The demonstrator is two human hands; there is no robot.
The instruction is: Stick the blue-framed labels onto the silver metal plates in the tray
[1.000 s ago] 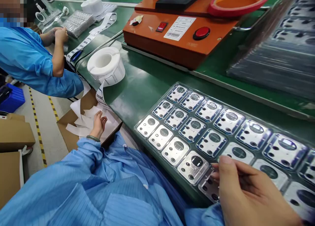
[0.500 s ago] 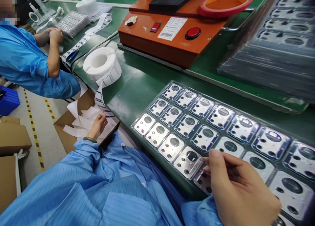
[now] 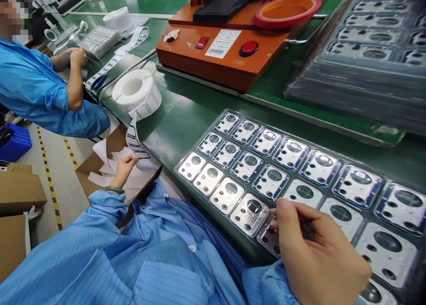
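Note:
A strip of blue-edged labels (image 3: 136, 138) hangs from a white label roll (image 3: 146, 99) at the bench edge. My left hand (image 3: 124, 171) pinches the strip's lower part between thumb and finger. A clear tray (image 3: 181, 171) holds rows of silver metal plates with round holes; many have blue borders, while several in the near row are plain. Over the near row is my right hand (image 3: 316, 247), thumb and fingertips pressed together beside a silver plate (image 3: 250, 214). Anything in that pinch is hidden by the fingers.
An orange machine (image 3: 199, 61) with a red button and a red tape ring (image 3: 288, 11) stands behind the tray. Stacked plate trays (image 3: 353, 81) rise at right. A cardboard box (image 3: 89, 163) of backing paper sits below the left hand. A co-worker in blue (image 3: 43, 83) handles something at left.
My left hand has shifted slightly left and down, and more of the label strip shows beside it. My right hand keeps its pinch at the same plate; the view has turned a little.

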